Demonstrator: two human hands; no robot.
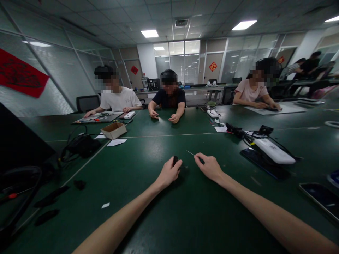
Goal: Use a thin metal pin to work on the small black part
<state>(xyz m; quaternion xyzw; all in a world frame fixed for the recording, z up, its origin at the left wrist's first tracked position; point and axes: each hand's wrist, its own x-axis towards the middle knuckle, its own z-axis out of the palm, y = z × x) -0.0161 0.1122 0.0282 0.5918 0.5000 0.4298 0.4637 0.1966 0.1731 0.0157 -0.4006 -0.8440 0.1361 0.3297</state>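
Thin metal pin (190,153) juts toward eleven o'clock from your right hand (209,167), fingers (199,158) pinched on its dark end; your left hand (169,173) sits just beside, fingers (178,164) curled around a small black object (175,159), both over the green table (185,218).

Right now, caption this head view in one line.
Left hand grips a small black object; right hand holds a thin pointed tool over a green table.
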